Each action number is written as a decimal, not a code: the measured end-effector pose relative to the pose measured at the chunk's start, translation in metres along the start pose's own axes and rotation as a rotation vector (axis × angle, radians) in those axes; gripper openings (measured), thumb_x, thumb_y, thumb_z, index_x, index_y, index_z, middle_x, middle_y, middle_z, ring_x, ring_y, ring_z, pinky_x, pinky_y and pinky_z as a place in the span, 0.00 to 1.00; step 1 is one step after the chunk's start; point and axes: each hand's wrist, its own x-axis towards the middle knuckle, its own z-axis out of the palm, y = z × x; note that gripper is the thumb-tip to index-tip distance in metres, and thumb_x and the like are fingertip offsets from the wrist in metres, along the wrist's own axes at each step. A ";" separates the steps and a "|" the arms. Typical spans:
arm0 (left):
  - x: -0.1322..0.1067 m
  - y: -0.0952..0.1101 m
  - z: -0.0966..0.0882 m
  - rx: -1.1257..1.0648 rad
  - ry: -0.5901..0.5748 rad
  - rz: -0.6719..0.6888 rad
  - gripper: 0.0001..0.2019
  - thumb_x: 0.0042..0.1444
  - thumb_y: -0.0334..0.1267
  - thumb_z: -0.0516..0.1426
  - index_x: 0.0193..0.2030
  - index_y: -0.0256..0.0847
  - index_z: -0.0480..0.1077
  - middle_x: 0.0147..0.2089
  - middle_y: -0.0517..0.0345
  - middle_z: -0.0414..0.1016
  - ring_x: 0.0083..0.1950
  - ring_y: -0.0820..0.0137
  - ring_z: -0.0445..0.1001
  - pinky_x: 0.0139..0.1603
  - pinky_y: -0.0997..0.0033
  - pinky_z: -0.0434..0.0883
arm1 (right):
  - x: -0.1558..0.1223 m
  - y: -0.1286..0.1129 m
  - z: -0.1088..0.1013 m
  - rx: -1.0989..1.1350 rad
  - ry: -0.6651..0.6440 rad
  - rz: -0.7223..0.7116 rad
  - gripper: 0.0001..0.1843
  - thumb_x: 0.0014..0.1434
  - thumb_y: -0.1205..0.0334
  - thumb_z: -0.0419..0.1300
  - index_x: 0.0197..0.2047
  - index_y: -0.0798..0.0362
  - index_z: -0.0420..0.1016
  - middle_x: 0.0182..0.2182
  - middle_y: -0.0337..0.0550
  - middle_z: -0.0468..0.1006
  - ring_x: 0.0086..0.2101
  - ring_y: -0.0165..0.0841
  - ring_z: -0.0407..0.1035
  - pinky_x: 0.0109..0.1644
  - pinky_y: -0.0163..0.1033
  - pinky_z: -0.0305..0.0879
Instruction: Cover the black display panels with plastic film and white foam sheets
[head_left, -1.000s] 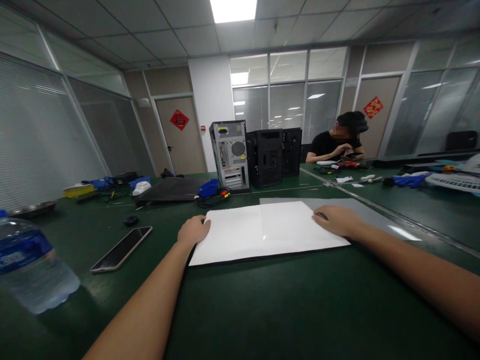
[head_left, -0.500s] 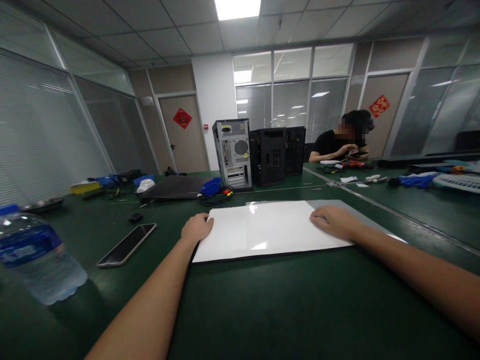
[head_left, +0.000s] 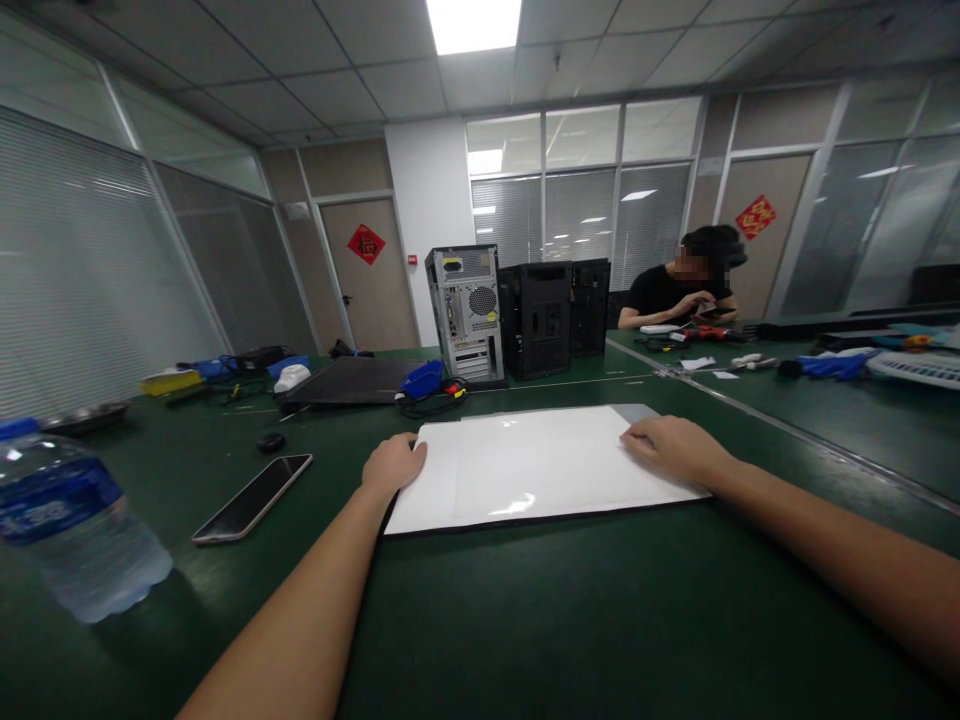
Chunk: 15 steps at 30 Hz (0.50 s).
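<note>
A glossy white sheet [head_left: 536, 465] lies flat on the green table [head_left: 570, 610] in front of me, over a grey sheet [head_left: 637, 412] whose far right corner shows. My left hand [head_left: 391, 465] grips the white sheet's left edge with curled fingers. My right hand [head_left: 671, 447] rests on its right part near the far edge, fingers bent down onto it.
A phone [head_left: 251, 497] and a water bottle [head_left: 71, 520] lie to the left. Computer cases [head_left: 517, 315], a dark panel [head_left: 349, 380], blue tools and cables stand at the back. A person [head_left: 682, 290] sits at the far right table with tools.
The white sheet has slid over the grey sheet, which showed widely to the right and is now almost fully covered. Both hands keep their places on it.
</note>
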 end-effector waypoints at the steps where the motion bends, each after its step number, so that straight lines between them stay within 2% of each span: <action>1: 0.000 0.000 0.000 -0.001 0.001 0.003 0.26 0.59 0.52 0.49 0.59 0.44 0.73 0.56 0.43 0.78 0.56 0.49 0.75 0.52 0.57 0.70 | 0.000 -0.001 0.001 0.082 -0.017 -0.031 0.27 0.63 0.40 0.48 0.49 0.47 0.80 0.48 0.46 0.79 0.45 0.46 0.73 0.50 0.52 0.69; 4: 0.001 -0.001 0.001 -0.006 0.004 0.013 0.24 0.62 0.49 0.46 0.56 0.44 0.75 0.56 0.43 0.78 0.56 0.50 0.75 0.53 0.57 0.70 | 0.002 -0.008 0.006 0.387 -0.038 -0.133 0.31 0.63 0.38 0.50 0.60 0.46 0.72 0.60 0.44 0.70 0.55 0.43 0.67 0.59 0.49 0.65; 6: 0.002 -0.001 0.002 -0.010 0.005 0.021 0.24 0.63 0.46 0.43 0.54 0.45 0.76 0.55 0.44 0.79 0.56 0.51 0.76 0.53 0.58 0.70 | 0.003 -0.012 0.008 0.486 -0.012 -0.160 0.32 0.63 0.39 0.51 0.63 0.47 0.68 0.62 0.44 0.66 0.59 0.42 0.64 0.62 0.49 0.62; 8: 0.002 -0.002 0.003 -0.013 0.009 0.029 0.23 0.63 0.44 0.43 0.53 0.45 0.76 0.55 0.45 0.79 0.56 0.52 0.76 0.53 0.58 0.70 | 0.003 -0.014 0.008 0.440 0.010 -0.143 0.30 0.64 0.39 0.50 0.60 0.48 0.72 0.58 0.45 0.71 0.57 0.43 0.66 0.62 0.51 0.61; 11: 0.002 -0.003 0.003 -0.017 0.012 0.039 0.22 0.63 0.44 0.44 0.53 0.46 0.76 0.54 0.45 0.79 0.55 0.53 0.76 0.52 0.59 0.70 | 0.000 -0.016 0.006 0.294 -0.029 -0.146 0.28 0.64 0.39 0.50 0.51 0.49 0.79 0.50 0.47 0.78 0.50 0.45 0.71 0.58 0.52 0.65; 15: 0.002 -0.003 0.003 -0.013 0.013 0.041 0.22 0.62 0.45 0.45 0.52 0.46 0.76 0.54 0.46 0.79 0.55 0.53 0.77 0.52 0.59 0.70 | -0.003 -0.023 0.001 0.239 -0.077 -0.221 0.26 0.64 0.41 0.50 0.50 0.49 0.79 0.50 0.47 0.77 0.49 0.42 0.71 0.57 0.50 0.65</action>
